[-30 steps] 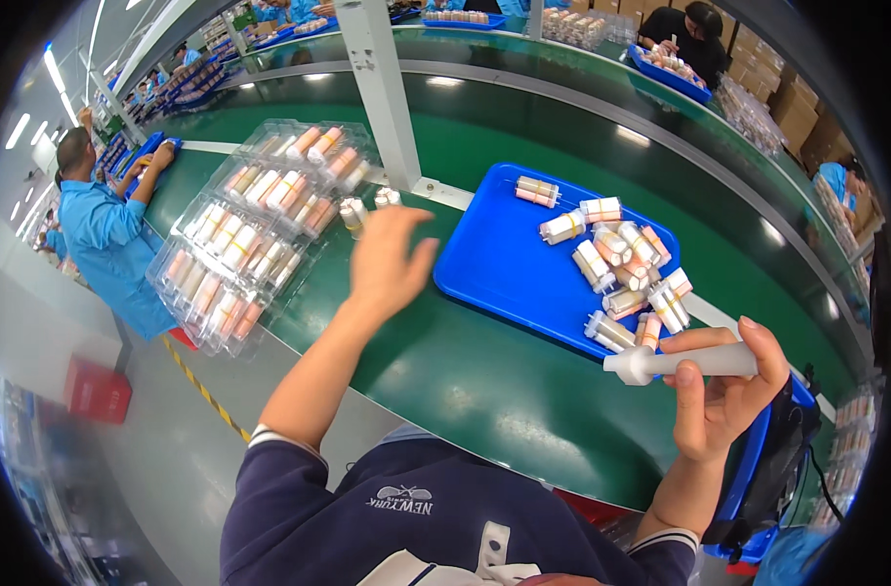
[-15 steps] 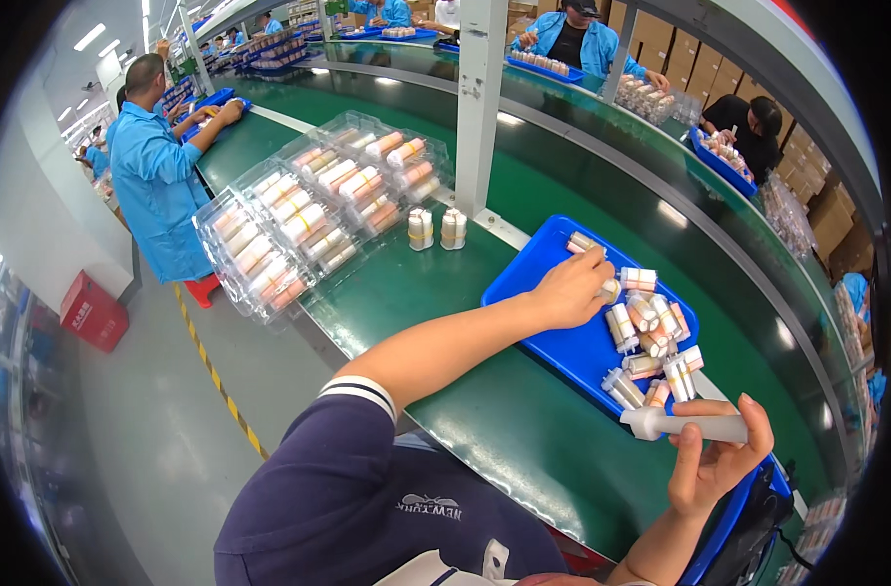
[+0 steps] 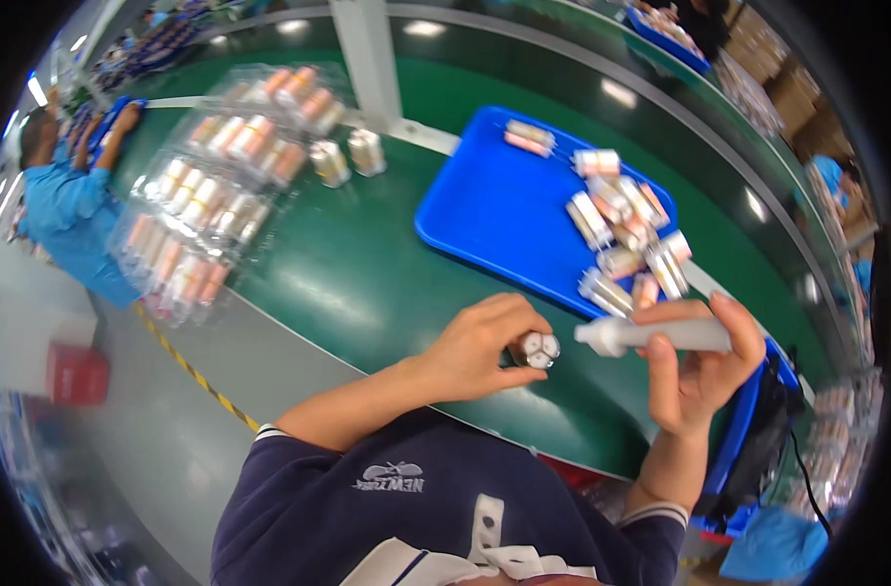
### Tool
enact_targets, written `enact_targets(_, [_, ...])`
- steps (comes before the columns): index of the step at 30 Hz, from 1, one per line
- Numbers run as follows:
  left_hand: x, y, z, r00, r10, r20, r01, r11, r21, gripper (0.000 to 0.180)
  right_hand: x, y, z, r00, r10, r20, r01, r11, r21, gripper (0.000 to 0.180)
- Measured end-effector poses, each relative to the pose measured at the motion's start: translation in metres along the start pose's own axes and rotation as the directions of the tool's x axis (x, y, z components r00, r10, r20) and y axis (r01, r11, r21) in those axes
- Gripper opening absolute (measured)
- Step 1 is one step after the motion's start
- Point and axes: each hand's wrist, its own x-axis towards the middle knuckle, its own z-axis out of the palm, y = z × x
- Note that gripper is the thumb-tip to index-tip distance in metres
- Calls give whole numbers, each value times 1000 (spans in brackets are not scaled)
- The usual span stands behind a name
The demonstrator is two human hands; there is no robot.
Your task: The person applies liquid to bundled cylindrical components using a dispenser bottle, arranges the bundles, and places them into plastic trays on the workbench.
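Note:
In front of my chest, my left hand [image 3: 486, 344] is closed around a cluster of small cylinders [image 3: 539, 350], its round whitish ends turned toward my right. My right hand [image 3: 694, 383] grips a white translucent tube [image 3: 682, 335] with a wider collar and narrow tip. That tip points left at the cluster's end, with a small gap between them. Just beyond both hands lies a blue tray [image 3: 484, 210] holding several similar clusters [image 3: 616, 212] in white, pink and tan, mostly heaped on its right side.
Two clusters [image 3: 348, 156] stand upright left of the tray. Further left, clear plastic blister trays [image 3: 211, 186] hold rows of clusters on the green table [image 3: 338, 264]. A white post [image 3: 367, 73] rises at the table's far edge. A co-worker in blue [image 3: 69, 215] sits at far left.
My left hand has come back from the tray toward me with a cluster in it. My right hand still holds the tube, now facing that cluster. The view has tilted downward.

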Motion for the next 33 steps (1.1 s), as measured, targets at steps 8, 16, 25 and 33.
enact_targets(8, [-3,-7,5,992,-99,-74,96,995,-37,42,5,10,15,992,-92,87,87,994,61,57])
enact_targets(16, [-8,-6,10,993,-72,-97,67,996,-55,47,-2,14,19,992,-82,94,77,995,59,53])
enact_targets(25, [-9,-9,11,996,-33,-86,29,998,-53,52,0,13,24,989,-20,147,6,996,91,51])
enact_targets(33, [-7,-8,9,997,-43,-59,41,999,-33,54,-1,16,26,981,5,193,-15,998,54,35])
